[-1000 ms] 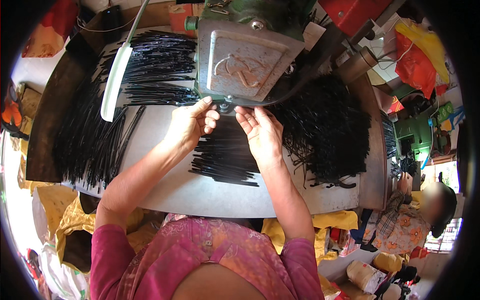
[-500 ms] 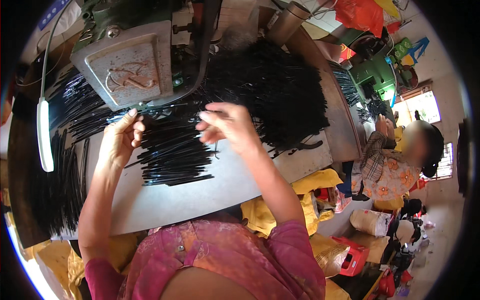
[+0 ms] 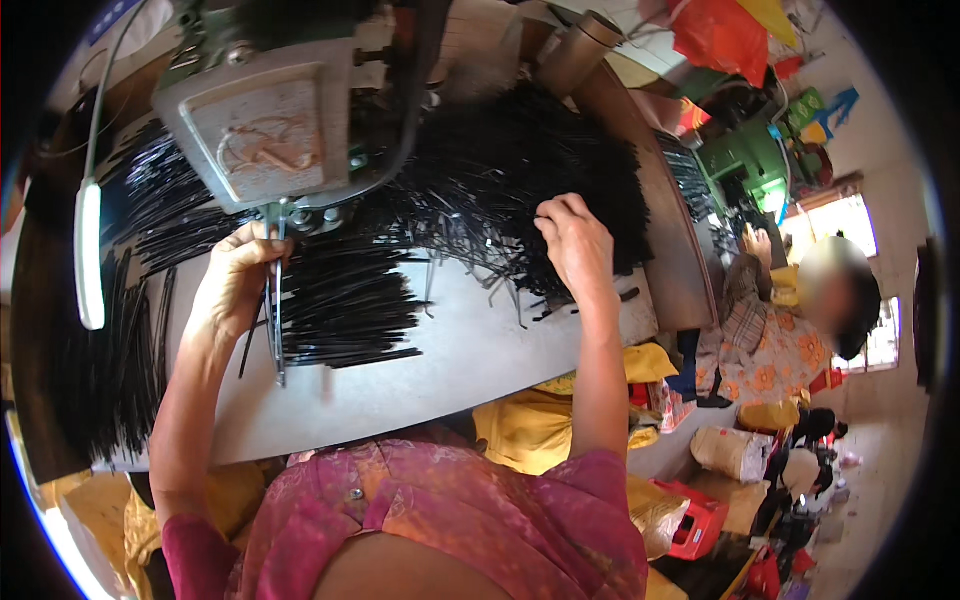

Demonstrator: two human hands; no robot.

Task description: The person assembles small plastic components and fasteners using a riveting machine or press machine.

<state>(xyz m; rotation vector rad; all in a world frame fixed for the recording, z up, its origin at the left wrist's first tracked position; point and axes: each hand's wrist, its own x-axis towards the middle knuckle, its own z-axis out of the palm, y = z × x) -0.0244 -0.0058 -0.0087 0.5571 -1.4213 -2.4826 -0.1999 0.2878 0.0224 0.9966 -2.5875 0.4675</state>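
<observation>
Under the head of a green and grey machine (image 3: 240,140), my left hand (image 3: 235,280) pinches a long thin metal strip (image 3: 279,330) between thumb and fingers. The strip hangs down toward me, and its upper end meets the underside of the machine. Beside it lies a neat stack of thin black strips (image 3: 350,310). My right hand (image 3: 580,250) is at the near right side of a large tangled heap of black strips (image 3: 540,160). Its fingers are curled closed; whatever is between them is hidden.
More black strips (image 3: 115,370) lie at the left of the metal table (image 3: 400,395). A lit lamp tube (image 3: 89,255) stands at the left edge. A metal flask (image 3: 580,50) is behind the heap. Another person (image 3: 770,310) sits at a green machine (image 3: 745,160) on the right.
My right hand has moved right, from beside the machine to the heap. My left hand has come slightly lower, and a strip now hangs upright in it.
</observation>
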